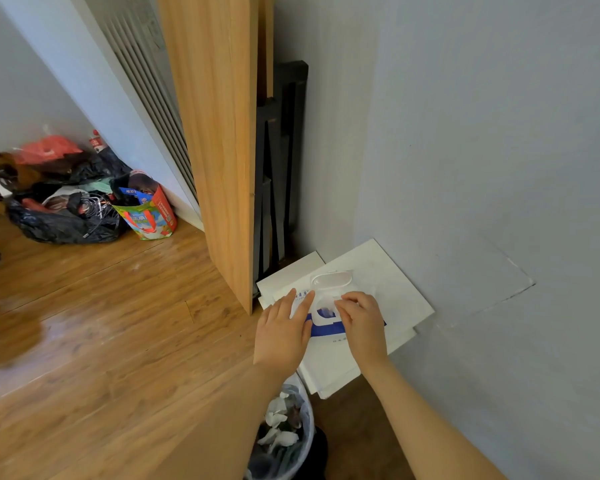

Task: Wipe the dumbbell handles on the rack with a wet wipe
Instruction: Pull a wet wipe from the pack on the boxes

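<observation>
A white and blue wet wipe pack (326, 318) lies on a stack of white boards (395, 289) by the grey wall. Its clear plastic lid (331, 280) is flipped up. My left hand (284, 330) rests flat on the pack's left side, fingers spread. My right hand (361, 320) has its fingertips pinched together at the pack's opening; whether a wipe is between them is hidden by the fingers. No dumbbells or rack show in the head view.
A tall wooden board (219, 133) leans upright just left of the pack, with a black frame (281, 161) behind it. A waste bin (284, 434) lined with a bag stands under my forearms. Bags and clutter (77, 195) sit on the wooden floor at far left.
</observation>
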The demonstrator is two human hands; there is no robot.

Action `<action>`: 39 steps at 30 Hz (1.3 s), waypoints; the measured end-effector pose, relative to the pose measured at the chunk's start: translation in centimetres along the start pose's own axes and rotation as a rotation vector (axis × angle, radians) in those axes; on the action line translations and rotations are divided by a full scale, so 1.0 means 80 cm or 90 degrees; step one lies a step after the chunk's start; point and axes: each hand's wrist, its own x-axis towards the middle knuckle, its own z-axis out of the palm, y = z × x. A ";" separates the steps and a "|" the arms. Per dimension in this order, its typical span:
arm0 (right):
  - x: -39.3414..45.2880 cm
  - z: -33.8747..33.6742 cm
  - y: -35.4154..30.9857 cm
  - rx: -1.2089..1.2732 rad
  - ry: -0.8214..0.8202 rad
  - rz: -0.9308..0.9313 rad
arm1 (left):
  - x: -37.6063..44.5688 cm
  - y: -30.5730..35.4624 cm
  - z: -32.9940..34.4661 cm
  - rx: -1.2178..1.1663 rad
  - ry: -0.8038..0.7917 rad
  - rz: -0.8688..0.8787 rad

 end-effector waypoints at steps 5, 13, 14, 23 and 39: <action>-0.001 0.006 -0.015 -0.014 0.009 0.000 | -0.004 -0.011 -0.010 0.007 0.020 0.003; 0.003 0.010 -0.022 -0.011 -0.011 0.028 | -0.004 -0.029 -0.023 0.023 0.026 0.024; -0.001 0.008 -0.025 -0.009 -0.004 0.024 | -0.003 -0.032 -0.027 0.023 0.027 0.028; -0.057 -0.017 -0.083 -0.101 0.134 0.069 | 0.000 -0.052 -0.080 0.034 0.036 0.181; -0.417 -0.052 -0.175 -0.185 0.577 0.280 | -0.242 0.010 -0.059 -0.166 0.122 0.714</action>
